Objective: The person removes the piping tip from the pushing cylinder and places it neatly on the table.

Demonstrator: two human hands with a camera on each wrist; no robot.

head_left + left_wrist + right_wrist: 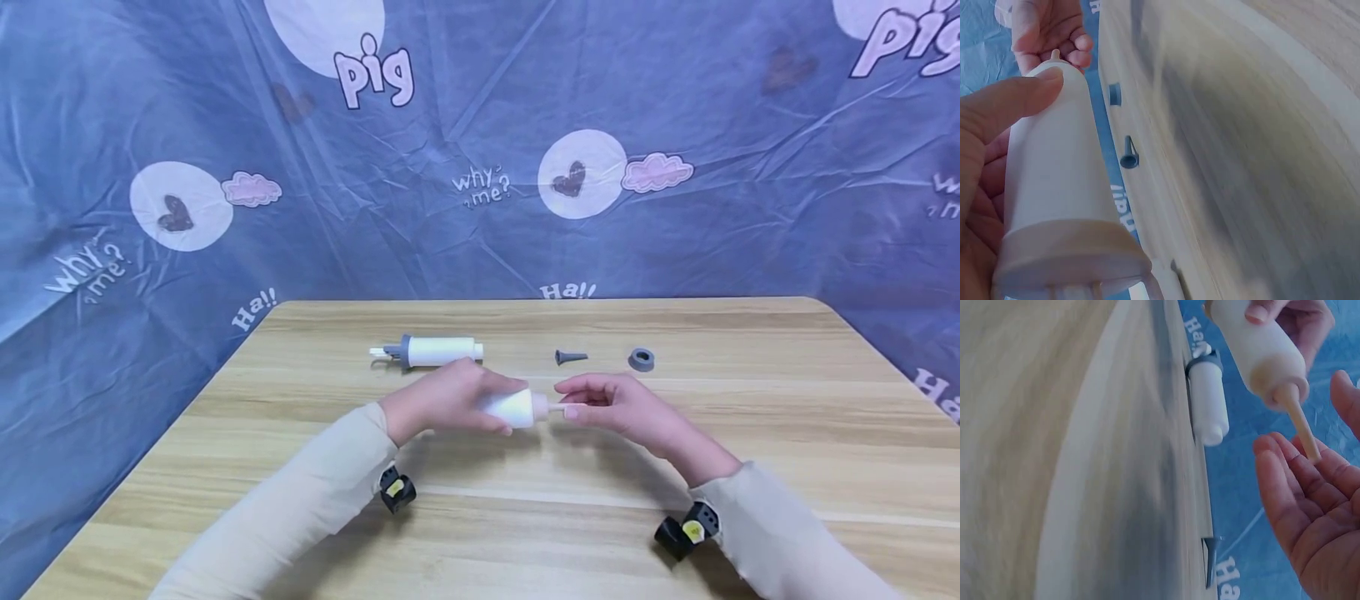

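Observation:
My left hand (453, 400) grips a white icing syringe (513, 408) round its barrel and holds it sideways above the table. The thumb lies along the barrel in the left wrist view. A long thin cream nozzle (1300, 425) sticks out of the syringe's front collar, toward my right hand (618, 408). The fingers of that hand are loosely bent beside the nozzle's tip, and in the right wrist view the thumb stands apart from it. Whether the tip touches the fingers I cannot tell. At the syringe's rear is a wide cream collar (1072, 250).
Behind my hands, a second white syringe (442, 351) with a grey collar and plunger lies on the wooden table (300, 467). To its right are a small grey cone-shaped nozzle (572, 357) and a grey ring (641, 359). A blue printed cloth (420, 233) hangs behind the table.

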